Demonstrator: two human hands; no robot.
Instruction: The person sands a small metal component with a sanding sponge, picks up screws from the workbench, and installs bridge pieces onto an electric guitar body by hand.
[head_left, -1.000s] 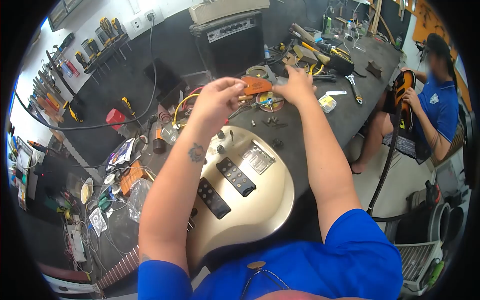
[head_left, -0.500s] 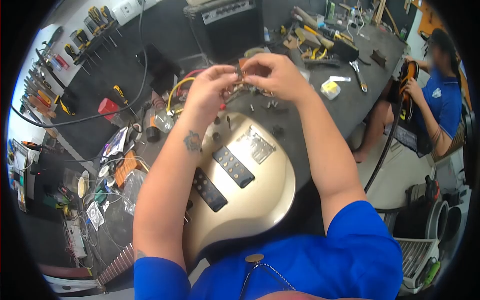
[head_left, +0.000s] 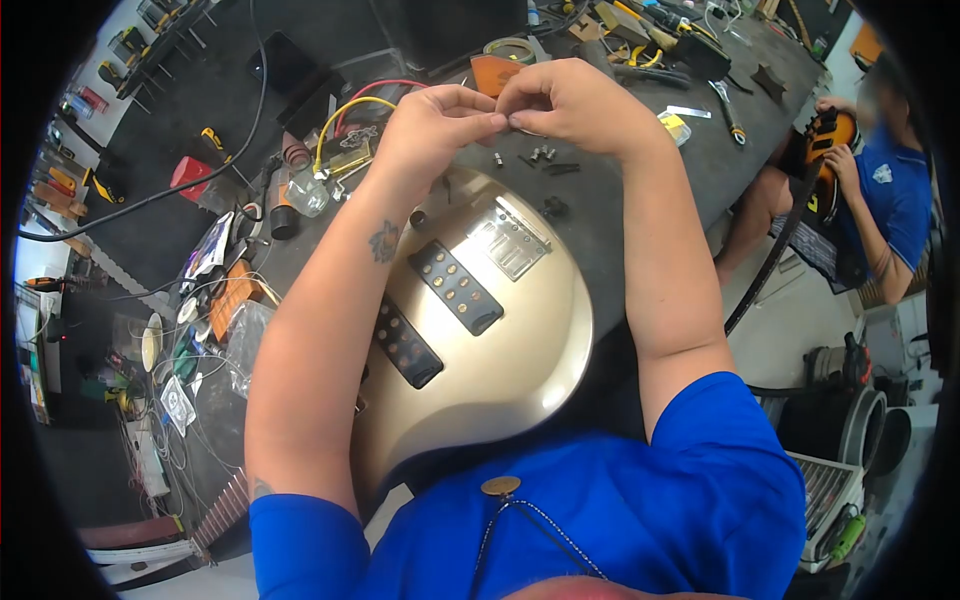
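Above the far end of a gold bass guitar body (head_left: 530,370), my left hand (head_left: 435,125) and my right hand (head_left: 570,108) meet fingertip to fingertip. Both are closed in a pinch; whatever lies between the fingers is too small or hidden to name. The guitar lies in front of me with two black pickups (head_left: 455,288) and a metal bridge plate (head_left: 513,240). Small metal parts (head_left: 541,154) and dark slim pieces (head_left: 562,168) rest on the bench just beyond the body. A dark knob (head_left: 417,217) sits near my left wrist.
Yellow cable (head_left: 335,125), a red cup (head_left: 190,173) and a screwdriver (head_left: 213,142) lie at the left. Tangled wires and a plastic bag (head_left: 245,340) are nearer. An adjustable wrench (head_left: 728,112) lies at the right. Beyond it, a seated person (head_left: 885,190) holds a sunburst guitar (head_left: 830,150).
Both hands have shifted slightly up in the view and remain together at the fingertips. The dark piece that showed between them earlier is no longer visible. The camera view has tilted a little.
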